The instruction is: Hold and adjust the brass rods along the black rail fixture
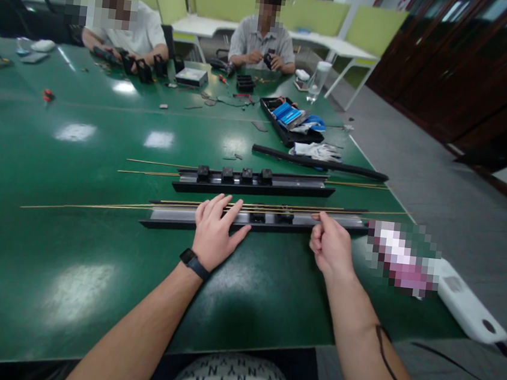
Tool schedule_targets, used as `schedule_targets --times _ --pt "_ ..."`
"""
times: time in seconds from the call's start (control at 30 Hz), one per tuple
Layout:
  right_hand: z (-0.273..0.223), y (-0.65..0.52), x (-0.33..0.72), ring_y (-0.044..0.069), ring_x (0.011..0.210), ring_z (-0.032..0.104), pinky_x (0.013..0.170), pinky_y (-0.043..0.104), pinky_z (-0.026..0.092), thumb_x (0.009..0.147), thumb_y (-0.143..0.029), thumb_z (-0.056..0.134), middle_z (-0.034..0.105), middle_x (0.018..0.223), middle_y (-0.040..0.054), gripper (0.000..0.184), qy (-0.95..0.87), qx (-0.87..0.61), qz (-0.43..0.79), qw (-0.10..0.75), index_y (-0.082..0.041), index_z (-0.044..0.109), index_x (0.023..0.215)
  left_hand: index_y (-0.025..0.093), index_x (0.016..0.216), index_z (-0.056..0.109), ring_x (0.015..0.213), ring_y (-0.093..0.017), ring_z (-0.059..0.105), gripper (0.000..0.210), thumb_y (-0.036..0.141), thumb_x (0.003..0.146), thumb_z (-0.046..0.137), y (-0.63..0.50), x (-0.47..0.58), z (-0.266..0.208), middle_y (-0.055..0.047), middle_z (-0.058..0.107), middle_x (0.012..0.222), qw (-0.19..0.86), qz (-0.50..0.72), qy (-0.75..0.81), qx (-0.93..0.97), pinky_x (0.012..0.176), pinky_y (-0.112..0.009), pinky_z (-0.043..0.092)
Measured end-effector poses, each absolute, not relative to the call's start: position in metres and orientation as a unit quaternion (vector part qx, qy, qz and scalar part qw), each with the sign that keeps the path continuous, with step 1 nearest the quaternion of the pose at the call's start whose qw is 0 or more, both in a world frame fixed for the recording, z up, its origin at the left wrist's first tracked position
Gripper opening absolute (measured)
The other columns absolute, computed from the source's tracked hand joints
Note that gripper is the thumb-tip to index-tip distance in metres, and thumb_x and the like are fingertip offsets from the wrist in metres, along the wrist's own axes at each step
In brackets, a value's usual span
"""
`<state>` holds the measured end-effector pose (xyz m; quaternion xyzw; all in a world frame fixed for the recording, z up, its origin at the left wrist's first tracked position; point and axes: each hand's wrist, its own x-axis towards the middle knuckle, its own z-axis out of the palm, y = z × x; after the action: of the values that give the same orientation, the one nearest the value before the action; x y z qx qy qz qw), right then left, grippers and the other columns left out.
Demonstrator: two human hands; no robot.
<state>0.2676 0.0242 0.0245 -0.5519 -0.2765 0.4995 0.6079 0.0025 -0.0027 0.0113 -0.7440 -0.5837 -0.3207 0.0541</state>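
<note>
1. The left hand lies open, fingers spread flat across the near black rail, pinning it to the green table at about 6 o'clock of the scene.
2. The right hand is curled closed, its thumb and forefinger pinching the thin brass rods where they run along the rail's top.
3. A second rail carrying four black blocks lies just beyond, toward 12 o'clock, with its own rods.
4. A black tray and a glove sit toward 1 o'clock; two other people work at the far edge.
5. Judged from this, the rod is best guided slowly, kept level with the rail's groove, while the flat hand stops the rail from sliding.
</note>
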Motion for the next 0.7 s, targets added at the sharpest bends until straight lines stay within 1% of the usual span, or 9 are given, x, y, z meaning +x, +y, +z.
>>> schedule_targets --times 0.13,0.23,0.53,0.7 --pt "0.0257 0.0232 0.2653 0.005 0.029 0.031 0.028 0.016 0.019 0.082 -0.046 0.077 0.049 0.045 -0.0075 0.032 -0.296 -0.546 0.514 0.592 -0.016 0.067 0.088 0.027 0.139 0.061 0.142 -0.033 0.047 0.052 0.049 0.092 0.065 -0.0028 0.0027 0.0119 -0.013 0.060 0.144 0.052 -0.319 -0.584 -0.745 0.119 -0.053 0.029" --pt "0.0268 0.0222 0.2634 0.004 0.029 0.031 0.028 0.015 0.019 0.080 -0.047 0.079 0.049 0.046 -0.0073 0.034 -0.310 -0.538 0.533 0.575 -0.016 0.067 0.089 0.027 0.139 0.061 0.142 -0.033 0.047 0.051 0.048 0.092 0.065 -0.0027 0.0028 0.0121 -0.013 0.060 0.144 0.054 -0.320 -0.585 -0.744 0.119 -0.053 0.029" --pt "0.0236 0.0244 0.2688 0.005 0.029 0.032 0.027 0.016 0.020 0.082 -0.045 0.077 0.048 0.046 -0.0070 0.030 -0.275 -0.550 0.501 0.609 -0.018 0.066 0.084 0.026 0.138 0.061 0.142 -0.032 0.047 0.051 0.049 0.093 0.065 -0.0033 0.0026 0.0126 -0.012 0.060 0.144 0.058 -0.318 -0.584 -0.745 0.119 -0.052 0.029" --pt "0.0260 0.0227 0.2642 0.004 0.029 0.031 0.027 0.015 0.019 0.080 -0.048 0.080 0.050 0.046 -0.0068 0.034 -0.306 -0.540 0.530 0.578 -0.016 0.068 0.088 0.026 0.138 0.061 0.142 -0.032 0.047 0.050 0.049 0.093 0.064 -0.0034 0.0028 0.0122 -0.012 0.060 0.144 0.058 -0.318 -0.584 -0.745 0.119 -0.052 0.028"
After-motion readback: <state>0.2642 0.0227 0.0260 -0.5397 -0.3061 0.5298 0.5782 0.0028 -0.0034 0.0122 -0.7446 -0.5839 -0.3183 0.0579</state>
